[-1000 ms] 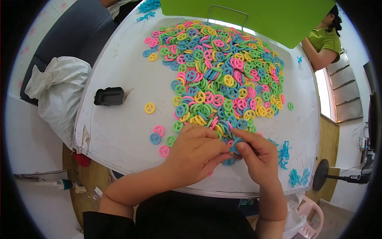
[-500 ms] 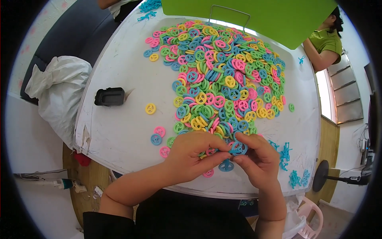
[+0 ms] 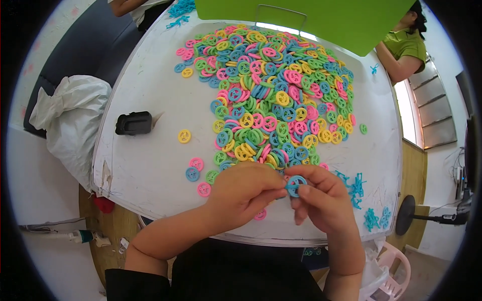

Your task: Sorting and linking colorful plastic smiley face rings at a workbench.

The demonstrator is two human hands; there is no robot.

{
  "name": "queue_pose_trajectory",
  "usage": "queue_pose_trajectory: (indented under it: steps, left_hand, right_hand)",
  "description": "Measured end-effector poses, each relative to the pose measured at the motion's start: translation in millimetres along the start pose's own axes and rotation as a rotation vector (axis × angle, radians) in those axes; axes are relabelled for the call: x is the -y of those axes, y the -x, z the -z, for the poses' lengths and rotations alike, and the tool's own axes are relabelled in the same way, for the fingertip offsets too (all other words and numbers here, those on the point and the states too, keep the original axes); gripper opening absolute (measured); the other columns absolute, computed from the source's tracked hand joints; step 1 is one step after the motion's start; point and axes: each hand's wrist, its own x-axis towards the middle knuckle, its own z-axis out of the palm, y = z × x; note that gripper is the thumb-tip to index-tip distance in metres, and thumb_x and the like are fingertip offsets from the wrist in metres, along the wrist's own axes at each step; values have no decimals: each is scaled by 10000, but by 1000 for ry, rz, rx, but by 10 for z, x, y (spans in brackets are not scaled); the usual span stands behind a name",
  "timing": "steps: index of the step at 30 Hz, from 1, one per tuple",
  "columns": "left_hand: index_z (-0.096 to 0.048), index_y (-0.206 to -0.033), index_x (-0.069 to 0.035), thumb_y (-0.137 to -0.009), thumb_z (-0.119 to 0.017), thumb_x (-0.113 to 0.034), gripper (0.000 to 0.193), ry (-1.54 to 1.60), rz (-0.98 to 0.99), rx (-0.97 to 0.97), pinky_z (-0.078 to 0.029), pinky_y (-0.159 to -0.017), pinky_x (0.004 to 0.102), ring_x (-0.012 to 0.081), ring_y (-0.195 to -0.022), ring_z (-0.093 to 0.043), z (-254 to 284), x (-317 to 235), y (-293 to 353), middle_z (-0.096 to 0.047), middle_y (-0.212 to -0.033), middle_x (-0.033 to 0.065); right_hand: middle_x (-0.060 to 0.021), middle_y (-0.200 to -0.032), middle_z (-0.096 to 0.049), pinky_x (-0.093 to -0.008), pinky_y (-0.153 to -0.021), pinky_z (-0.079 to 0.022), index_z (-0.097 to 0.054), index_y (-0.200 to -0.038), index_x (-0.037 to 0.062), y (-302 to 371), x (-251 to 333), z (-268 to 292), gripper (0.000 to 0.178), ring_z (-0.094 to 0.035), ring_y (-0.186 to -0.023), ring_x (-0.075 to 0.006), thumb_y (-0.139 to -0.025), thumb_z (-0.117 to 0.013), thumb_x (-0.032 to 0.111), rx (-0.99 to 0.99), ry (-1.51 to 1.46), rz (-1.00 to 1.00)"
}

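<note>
My right hand grips a small blue plastic wheel between thumb and fingers, just above the table's near edge. Against the wheel's left side, my left hand is closed in a pinch. A bit of blue plastic shows at its fingertips, but the fingers cover most of the piece. Beyond both hands spreads a large pile of plastic wheels in pink, yellow, green and blue. Thin blue connector pieces lie to the right of my right hand.
A black tray sits on the white table at left, with a few loose wheels nearby. A green panel stands at the far side. Another person is at the far right; a white sack rests at left.
The blue wheel has turned and moved slightly left and up, closer to my left fingertips. A second blue wheel below the hands is no longer plainly visible. The view has shifted slightly.
</note>
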Motion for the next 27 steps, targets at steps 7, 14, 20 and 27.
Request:
queue_pose_trajectory:
  steps: [7, 14, 20, 27]
  left_hand:
    - [-672, -1121, -59, -796, -873, -206, 410, 124, -83, 152, -562, -839, 395, 322, -1078, -709, 4, -78, -30, -722, -1184, 152]
    - [-708, -1059, -66, -832, -758, -20, 238, 111, -30, 4, -523, -849, 371, 268, -984, -690, 108, -56, -66, -736, -1071, 104]
    - [-669, -1058, 20, -912, -622, 27, 154, 161, 77, -18, -515, -867, 361, 232, -952, -653, 132, -104, -47, -688, -1049, 168]
    - [-671, -1064, 25, -895, -618, 52, 180, 130, 113, -3, -508, -847, 348, 225, -942, -650, 62, -107, -71, -685, -1042, 159]
  right_hand:
    - [-191, -1140, -652, -374, -837, -568, -659, -1116, -36, 273, -192, 8, 242, -665, -933, -236, -963, -651, 152, -163, 495, 549]
    - [-203, -969, -750, -463, -977, -530, -719, -913, -7, 1726, 158, 439, 181, -700, -1052, -419, -811, -731, 142, 59, 1063, 240]
    - [-186, -938, -736, -469, -802, -565, -740, -927, 43, 2438, -1425, 1474, 235, -713, -905, -374, -852, -702, 263, -195, 1744, -845]
    - [-182, -960, -747, -444, -817, -575, -753, -933, 31, 1948, -863, 751, 192, -734, -943, -337, -879, -718, 211, -101, 1436, -589]
